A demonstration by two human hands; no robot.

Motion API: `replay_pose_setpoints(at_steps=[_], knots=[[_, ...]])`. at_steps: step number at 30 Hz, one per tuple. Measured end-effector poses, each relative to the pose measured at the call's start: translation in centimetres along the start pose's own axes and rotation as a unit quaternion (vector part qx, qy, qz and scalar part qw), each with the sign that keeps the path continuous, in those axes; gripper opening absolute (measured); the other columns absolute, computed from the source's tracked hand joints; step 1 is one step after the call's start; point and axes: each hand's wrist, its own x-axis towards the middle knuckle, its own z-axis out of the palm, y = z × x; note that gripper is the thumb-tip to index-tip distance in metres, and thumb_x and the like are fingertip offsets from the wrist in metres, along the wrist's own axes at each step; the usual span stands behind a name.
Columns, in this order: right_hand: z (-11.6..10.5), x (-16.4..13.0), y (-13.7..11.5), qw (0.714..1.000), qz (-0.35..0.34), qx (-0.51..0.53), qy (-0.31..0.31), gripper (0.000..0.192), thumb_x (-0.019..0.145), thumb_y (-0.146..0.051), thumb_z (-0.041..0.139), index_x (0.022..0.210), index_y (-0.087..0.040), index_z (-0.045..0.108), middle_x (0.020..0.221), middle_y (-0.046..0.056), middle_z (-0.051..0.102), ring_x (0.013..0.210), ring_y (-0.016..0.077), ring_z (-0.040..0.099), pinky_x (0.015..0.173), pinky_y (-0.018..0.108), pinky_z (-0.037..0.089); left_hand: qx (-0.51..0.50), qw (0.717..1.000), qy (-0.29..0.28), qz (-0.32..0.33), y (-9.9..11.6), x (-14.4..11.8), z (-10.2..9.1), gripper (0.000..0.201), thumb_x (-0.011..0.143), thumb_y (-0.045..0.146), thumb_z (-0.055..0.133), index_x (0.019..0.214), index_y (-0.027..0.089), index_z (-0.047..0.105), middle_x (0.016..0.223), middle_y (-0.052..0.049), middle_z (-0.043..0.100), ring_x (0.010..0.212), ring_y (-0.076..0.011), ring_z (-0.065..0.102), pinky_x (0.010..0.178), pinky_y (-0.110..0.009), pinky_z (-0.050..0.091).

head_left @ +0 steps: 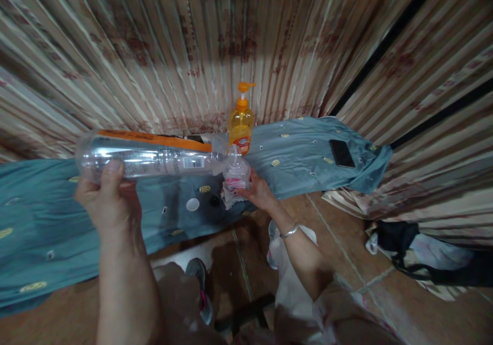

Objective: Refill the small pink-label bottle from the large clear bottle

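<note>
My left hand point(111, 196) is closed around the base end of a large clear plastic bottle point(165, 163) with an orange label band. The bottle lies nearly level in the air, its neck pointing right. That neck meets the mouth of a small clear bottle point(238, 173) with a pink label, which my right hand point(260, 191) grips from the right side. A crumpled pale cloth point(230, 197) shows just beneath the small bottle. Whether liquid is flowing between the two mouths, I cannot tell. Behind them an orange pump bottle point(241, 124) stands upright, part full of yellow liquid.
A teal patterned cloth point(296, 155) covers the long low surface. On it lie a white round lid point(192, 204), a small black cap point(214, 200) and a dark phone point(341, 153). A pleated curtain point(162, 52) hangs behind. Dark clothing point(431, 252) lies at the right.
</note>
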Motion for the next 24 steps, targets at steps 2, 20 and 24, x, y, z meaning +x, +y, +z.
replay_pose_setpoints(at_steps=[2, 20, 24], knots=[[-0.05, 0.02, -0.06, 1.000, -0.004, 0.003, -0.002, 0.058, 0.074, -0.041, 0.065, 0.119, -0.015, 0.040, 0.098, 0.007, 0.065, 0.083, 0.0206, 0.063, 0.070, 0.029, 0.048, 0.004, 1.000, 0.005, -0.004, -0.01, 0.00, 0.00, 0.023, 0.050, 0.030, 0.073, 0.068, 0.017, 0.066, 0.068, 0.000, 0.059, 0.070, -0.0148, 0.059, 0.085, -0.042, 0.049], [0.03, -0.01, -0.11, 1.000, 0.006, 0.013, -0.003, 0.057, 0.073, -0.042, 0.064, 0.118, -0.014, 0.041, 0.094, 0.007, 0.065, 0.081, 0.0210, 0.063, 0.067, 0.029, 0.047, -0.045, 0.999, 0.005, -0.010, -0.24, 0.07, -0.34, 0.025, 0.050, 0.020, 0.074, 0.074, 0.015, 0.068, 0.069, 0.000, 0.062, 0.070, -0.0128, 0.060, 0.083, -0.036, 0.049], [0.00, -0.02, -0.20, 1.000, 0.013, 0.007, -0.002, 0.059, 0.072, -0.042, 0.065, 0.118, -0.014, 0.041, 0.092, 0.006, 0.065, 0.077, 0.0206, 0.063, 0.065, 0.029, 0.048, -0.046, 0.999, 0.008, -0.015, -0.18, 0.02, -0.24, 0.026, 0.050, 0.020, 0.074, 0.074, 0.016, 0.068, 0.068, 0.001, 0.061, 0.068, -0.0122, 0.059, 0.079, -0.035, 0.050]])
